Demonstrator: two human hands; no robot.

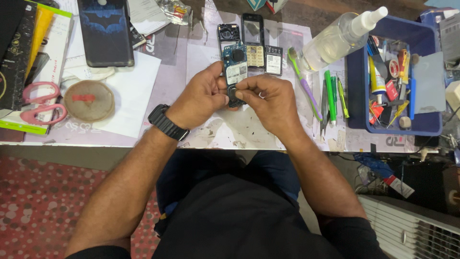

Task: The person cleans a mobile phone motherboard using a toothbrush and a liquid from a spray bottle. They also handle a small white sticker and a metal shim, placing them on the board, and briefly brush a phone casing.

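Both my hands hold a small blue phone circuit board (235, 64) upright over the table edge. My left hand (201, 96), with a black watch on its wrist, pinches the board's lower left side. My right hand (270, 100) pinches the board's bottom end with thumb and forefinger. Just behind the board lie a black phone back shell (228, 32), a phone front frame with a keypad (253, 41) and a small battery (273, 60).
A clear spray bottle (335, 41) lies beside a blue tray (357, 91) of small tools at the right. A toothbrush (304, 84), tweezers and green pens (330, 98) lie between. At the left lie pink scissors (40, 103), a round tape disc (89, 100) and a dark phone case (105, 31).
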